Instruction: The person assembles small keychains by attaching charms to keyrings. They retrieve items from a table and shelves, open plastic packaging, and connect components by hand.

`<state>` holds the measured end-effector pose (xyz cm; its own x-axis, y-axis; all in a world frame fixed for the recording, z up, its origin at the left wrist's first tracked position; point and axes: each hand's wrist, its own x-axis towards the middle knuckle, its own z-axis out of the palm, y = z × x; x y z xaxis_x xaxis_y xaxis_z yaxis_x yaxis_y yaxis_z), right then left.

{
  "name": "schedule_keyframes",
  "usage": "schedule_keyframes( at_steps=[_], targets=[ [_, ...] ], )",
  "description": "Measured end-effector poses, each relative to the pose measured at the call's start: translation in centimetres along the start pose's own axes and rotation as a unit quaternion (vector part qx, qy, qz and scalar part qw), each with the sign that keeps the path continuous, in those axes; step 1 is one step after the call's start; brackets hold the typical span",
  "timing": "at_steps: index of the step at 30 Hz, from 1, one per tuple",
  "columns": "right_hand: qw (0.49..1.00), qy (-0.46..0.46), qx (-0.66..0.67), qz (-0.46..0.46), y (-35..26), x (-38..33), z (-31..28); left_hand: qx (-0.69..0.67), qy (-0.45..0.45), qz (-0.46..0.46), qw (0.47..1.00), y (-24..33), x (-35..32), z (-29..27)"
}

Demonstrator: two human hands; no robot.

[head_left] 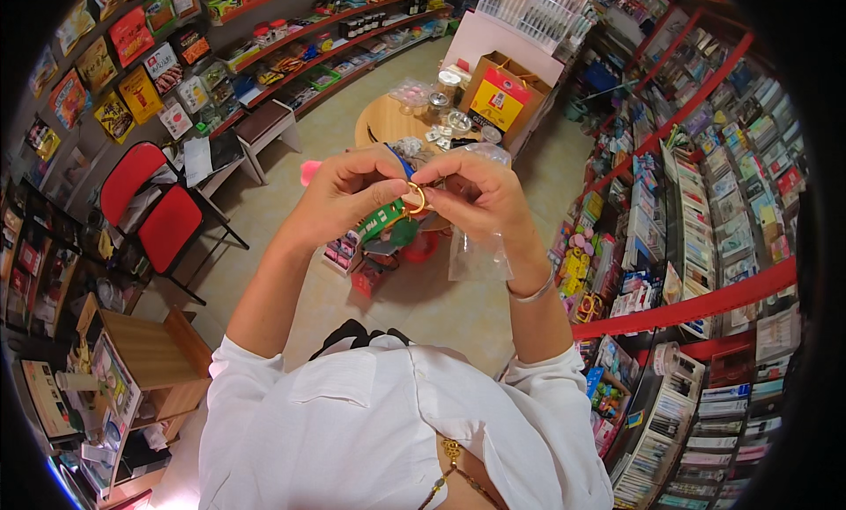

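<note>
Both my hands are raised in front of my chest, meeting around a gold key ring (421, 201). My left hand (352, 188) pinches the ring's left side between thumb and fingers. My right hand (483, 193) is closed on its other side, fingertips close to the left ones. From the ring hangs a green strap (379, 221) with pale markings, and a round dark green piece (404, 233) dangles beside it. A blue strip (399, 160) shows between the hands. Below my right hand hangs a clear plastic bag (480, 256); what holds it is hidden.
Beyond my hands stands a round wooden table (374, 113) with jars and a yellow-red carton (499, 100). A red folding chair (167, 228) is at left, a wooden cabinet (145, 356) at near left. Stocked shelves (705, 245) with a red rail run along the right.
</note>
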<state>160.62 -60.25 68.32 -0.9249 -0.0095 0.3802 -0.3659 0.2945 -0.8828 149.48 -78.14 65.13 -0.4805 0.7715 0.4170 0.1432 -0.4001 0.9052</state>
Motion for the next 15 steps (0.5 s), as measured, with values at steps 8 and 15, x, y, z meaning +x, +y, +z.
schedule_keyframes(
  at_steps=[8, 15],
  targets=[
    [0.998, 0.045, 0.044, -0.018, 0.9, -0.3, 0.6, -0.059, 0.075, -0.054, 0.994, 0.9, -0.2, 0.3],
    [0.997, 0.046, 0.064, 0.019, 0.2, -0.1, 0.3, -0.043, 0.074, -0.076, 0.993, 1.1, -0.3, 0.6]
  ],
)
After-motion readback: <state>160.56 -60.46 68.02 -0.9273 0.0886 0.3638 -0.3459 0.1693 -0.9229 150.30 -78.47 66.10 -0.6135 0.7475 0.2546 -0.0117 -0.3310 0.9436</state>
